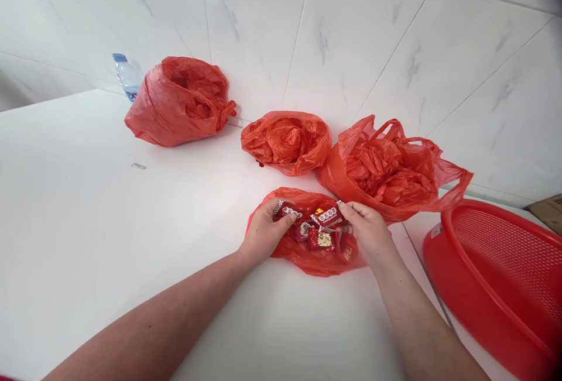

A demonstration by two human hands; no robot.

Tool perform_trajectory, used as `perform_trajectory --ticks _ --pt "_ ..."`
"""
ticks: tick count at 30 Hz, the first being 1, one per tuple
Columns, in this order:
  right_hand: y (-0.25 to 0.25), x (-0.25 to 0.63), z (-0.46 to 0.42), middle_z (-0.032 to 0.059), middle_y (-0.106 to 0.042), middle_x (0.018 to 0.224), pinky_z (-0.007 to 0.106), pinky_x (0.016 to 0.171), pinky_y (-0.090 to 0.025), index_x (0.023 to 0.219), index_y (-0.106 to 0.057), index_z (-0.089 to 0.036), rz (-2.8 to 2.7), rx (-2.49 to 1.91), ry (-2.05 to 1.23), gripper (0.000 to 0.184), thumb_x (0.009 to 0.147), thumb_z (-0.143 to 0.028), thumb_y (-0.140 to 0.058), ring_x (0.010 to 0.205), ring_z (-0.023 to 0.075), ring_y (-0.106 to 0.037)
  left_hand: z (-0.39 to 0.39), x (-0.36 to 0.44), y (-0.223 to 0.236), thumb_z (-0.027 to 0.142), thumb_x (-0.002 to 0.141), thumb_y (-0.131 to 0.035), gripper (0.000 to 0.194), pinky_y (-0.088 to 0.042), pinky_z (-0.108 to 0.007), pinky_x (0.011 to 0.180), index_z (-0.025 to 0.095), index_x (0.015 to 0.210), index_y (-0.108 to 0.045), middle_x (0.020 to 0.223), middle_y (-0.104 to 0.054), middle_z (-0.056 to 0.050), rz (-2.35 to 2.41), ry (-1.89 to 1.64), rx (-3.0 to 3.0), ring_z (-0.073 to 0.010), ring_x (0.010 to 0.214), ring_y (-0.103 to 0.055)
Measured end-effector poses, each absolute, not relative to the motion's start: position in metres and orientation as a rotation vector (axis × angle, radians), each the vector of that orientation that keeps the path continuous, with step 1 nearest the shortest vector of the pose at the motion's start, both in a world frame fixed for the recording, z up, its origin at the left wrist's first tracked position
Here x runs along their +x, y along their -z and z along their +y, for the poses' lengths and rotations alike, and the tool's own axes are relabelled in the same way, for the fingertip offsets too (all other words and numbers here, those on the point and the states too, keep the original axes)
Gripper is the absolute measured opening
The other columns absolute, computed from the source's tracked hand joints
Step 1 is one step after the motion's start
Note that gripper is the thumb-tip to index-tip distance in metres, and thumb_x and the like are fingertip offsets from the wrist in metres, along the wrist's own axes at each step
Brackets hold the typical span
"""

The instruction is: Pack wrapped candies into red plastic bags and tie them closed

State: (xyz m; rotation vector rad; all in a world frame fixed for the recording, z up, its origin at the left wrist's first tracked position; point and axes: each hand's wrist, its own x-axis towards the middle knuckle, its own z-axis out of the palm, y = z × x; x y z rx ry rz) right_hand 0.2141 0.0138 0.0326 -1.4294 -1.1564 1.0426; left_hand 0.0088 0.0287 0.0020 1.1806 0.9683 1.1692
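An open red plastic bag (302, 263) lies on the white table, with several wrapped candies in dark red wrappers inside it. My left hand (268, 226) reaches in from the left, its thumb and fingers closed on a wrapped candy (287, 210) with white print. From the right side, my right hand (366, 226) pinches the corner of another wrapped candy (328, 215). Between my hands, a candy with a gold patch (322, 240) rests on the others. Parts of the lower candies are hidden by my fingers and the bag.
Behind stand a small red bag (287, 141), a larger red bag with handles (395, 170), and another red bag (175, 103) near a water bottle (126, 76). A red plastic basket (483, 287) is at the right. The white table (109, 240) meets a tiled wall (263, 30).
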Motion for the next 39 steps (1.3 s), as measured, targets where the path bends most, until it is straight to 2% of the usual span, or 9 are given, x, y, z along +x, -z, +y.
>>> perform_trajectory --ticks 4,8,14,20,25,29,32,36,39 --pt "-0.037 0.214 0.015 0.0041 -0.069 0.091 0.030 0.071 -0.047 0.097 -0.068 -0.021 -1.236 -1.584 -0.730 0.031 0.076 -0.042 -0.061 0.087 0.0205 -0.061 0.022 0.010 -0.005 0.018 0.082 -0.055 0.026 -0.050 -0.037 0.085 0.026 0.102 -0.069 0.099 -0.071 -0.003 0.893 -1.170 1.779 -0.0241 0.093 -0.065" --pt "-0.044 0.215 0.014 0.0026 -0.066 0.079 0.029 0.069 -0.045 0.089 -0.067 -0.019 -1.236 -1.598 -0.619 0.022 0.077 -0.036 -0.058 0.077 0.0180 -0.059 0.020 0.011 -0.005 0.010 0.084 -0.048 0.036 -0.040 -0.044 0.100 0.028 0.107 -0.069 0.116 -0.067 -0.003 0.658 -1.012 2.216 -0.0270 0.113 -0.057" --pt "-0.061 0.219 0.006 0.0015 -0.066 0.077 0.029 0.064 -0.042 0.083 -0.065 -0.021 -1.363 -1.693 -0.347 0.019 0.081 -0.036 -0.053 0.068 0.0159 -0.057 0.020 0.008 -0.005 0.047 0.075 -0.066 0.043 -0.027 -0.055 0.105 0.029 0.113 -0.065 0.134 -0.053 -0.008 0.735 -0.785 2.465 -0.0364 0.131 -0.036" --pt "-0.090 0.235 -0.010 0.0005 -0.067 0.074 0.031 0.057 -0.034 0.078 -0.065 -0.026 -1.704 -2.115 0.036 0.018 0.078 -0.040 -0.055 0.065 0.0195 -0.057 0.031 -0.001 -0.014 0.030 0.084 -0.056 0.027 -0.030 -0.048 0.102 0.025 0.110 -0.064 0.128 -0.055 -0.009 1.197 -0.987 2.550 -0.0307 0.122 -0.043" --pt "-0.097 0.251 -0.018 0.0051 -0.068 0.099 0.031 0.057 -0.035 0.093 -0.066 -0.026 -1.856 -2.225 0.095 0.027 0.072 -0.041 -0.060 0.078 0.0247 -0.061 0.040 -0.011 -0.015 0.042 0.073 -0.067 0.062 -0.036 -0.048 0.095 0.025 0.129 -0.046 0.126 -0.049 -0.014 1.560 -0.816 2.488 -0.0332 0.116 -0.045" --pt "-0.087 0.259 -0.015 0.0045 -0.065 0.070 0.029 0.050 -0.029 0.074 -0.062 -0.024 -1.881 -2.269 0.041 0.015 0.072 -0.038 -0.061 0.057 0.0199 -0.057 0.045 -0.020 -0.018 0.052 0.071 -0.063 0.076 -0.043 -0.042 0.083 0.023 0.136 -0.037 0.119 -0.052 -0.015 1.674 -0.666 2.314 -0.0323 0.105 -0.053" --pt "-0.083 0.261 -0.013 0.0003 -0.052 0.051 0.027 0.046 -0.023 0.053 -0.048 -0.021 -1.914 -2.305 -0.050 0.024 0.073 -0.031 -0.058 0.044 0.0139 -0.044 0.050 -0.033 -0.025 0.059 0.068 -0.061 0.083 -0.044 -0.037 0.072 0.025 0.139 -0.034 0.110 -0.058 -0.013 1.683 -0.549 2.170 -0.0314 0.094 -0.060" --pt "-0.092 0.255 -0.016 -0.0031 -0.044 0.048 0.026 0.044 -0.019 0.051 -0.039 -0.020 -1.868 -2.189 -0.252 0.029 0.075 -0.029 -0.053 0.043 0.0111 -0.035 0.051 -0.057 -0.037 0.040 0.063 -0.067 0.093 -0.039 -0.027 0.054 0.027 0.145 -0.023 0.075 -0.064 -0.003 1.514 -0.352 2.004 -0.0228 0.063 -0.062" --pt "-0.104 0.248 -0.021 -0.0043 -0.041 0.052 0.024 0.043 -0.022 0.054 -0.042 -0.020 -1.749 -1.921 -0.424 0.032 0.078 -0.037 -0.055 0.047 0.0102 -0.035 0.047 -0.068 -0.049 0.026 0.068 -0.060 0.085 -0.039 -0.024 0.051 0.029 0.144 -0.023 0.065 -0.060 0.003 1.329 -0.413 1.881 -0.0171 0.055 -0.058"
